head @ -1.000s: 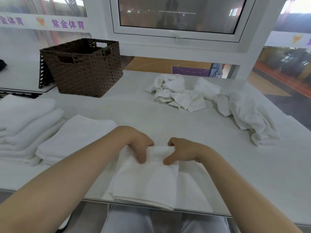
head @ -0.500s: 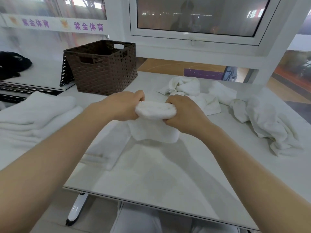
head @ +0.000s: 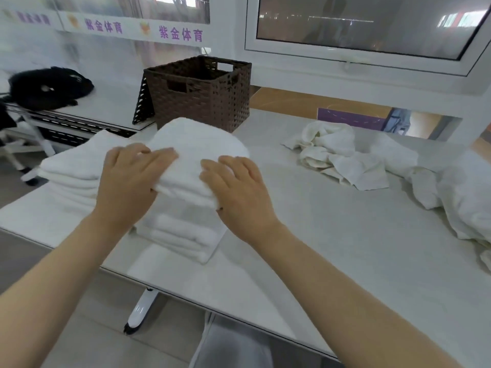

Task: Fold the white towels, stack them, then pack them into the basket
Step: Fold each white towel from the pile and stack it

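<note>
Both hands hold a folded white towel (head: 196,150) just above a stack of folded towels (head: 180,232) near the table's left front. My left hand (head: 130,181) grips its left end and my right hand (head: 239,192) its right end. Their fingers lie across the top and the thumbs are hidden under the near edge. A second, taller stack of folded towels (head: 77,163) lies to the left. The brown woven basket (head: 202,102) stands just behind the held towel.
Crumpled white towels (head: 334,152) lie at the back middle of the white table (head: 332,235), and more (head: 462,197) lie along its right side. A black bundle (head: 47,86) sits on a second table at far left. A flat woven panel (head: 142,104) leans beside the basket.
The towel was lifted from the table's front edge, folded over in the air and carried left over the smaller stack. My view has swung left.
</note>
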`<state>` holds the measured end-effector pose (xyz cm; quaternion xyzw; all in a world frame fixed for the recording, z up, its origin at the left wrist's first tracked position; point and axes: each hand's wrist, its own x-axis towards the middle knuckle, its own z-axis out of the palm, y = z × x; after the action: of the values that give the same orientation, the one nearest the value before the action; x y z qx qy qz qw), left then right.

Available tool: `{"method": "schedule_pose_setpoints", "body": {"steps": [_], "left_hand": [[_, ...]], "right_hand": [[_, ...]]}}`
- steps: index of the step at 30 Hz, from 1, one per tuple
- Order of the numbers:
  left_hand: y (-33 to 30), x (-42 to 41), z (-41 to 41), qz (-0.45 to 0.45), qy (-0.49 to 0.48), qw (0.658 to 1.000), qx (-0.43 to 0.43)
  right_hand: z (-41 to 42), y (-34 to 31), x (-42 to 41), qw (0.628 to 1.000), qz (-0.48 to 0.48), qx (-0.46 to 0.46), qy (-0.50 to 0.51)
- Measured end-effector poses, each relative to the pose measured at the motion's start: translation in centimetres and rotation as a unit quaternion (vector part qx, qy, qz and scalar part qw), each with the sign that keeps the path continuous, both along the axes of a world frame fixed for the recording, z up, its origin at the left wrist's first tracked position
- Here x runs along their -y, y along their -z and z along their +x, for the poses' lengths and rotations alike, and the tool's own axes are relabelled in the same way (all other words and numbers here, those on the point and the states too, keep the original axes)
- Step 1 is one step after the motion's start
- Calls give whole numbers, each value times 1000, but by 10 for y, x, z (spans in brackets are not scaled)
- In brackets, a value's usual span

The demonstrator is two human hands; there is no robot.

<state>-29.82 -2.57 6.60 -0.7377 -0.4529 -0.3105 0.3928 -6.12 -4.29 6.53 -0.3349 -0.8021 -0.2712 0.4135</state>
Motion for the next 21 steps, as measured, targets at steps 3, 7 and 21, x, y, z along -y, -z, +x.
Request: {"method": "schedule_pose_setpoints", "body": {"steps": [3, 7, 21], "left_hand": [[62, 15, -26, -129, 21, 991, -18], [74, 18, -27, -244, 27, 968, 57], [24, 12, -44, -500, 117, 855, 73]], "right_hand": [[-11, 60, 1, 991, -103, 75, -30], [-17, 70, 5, 985, -162, 48, -38], [13, 21, 12, 909, -387, 43, -147]]}}
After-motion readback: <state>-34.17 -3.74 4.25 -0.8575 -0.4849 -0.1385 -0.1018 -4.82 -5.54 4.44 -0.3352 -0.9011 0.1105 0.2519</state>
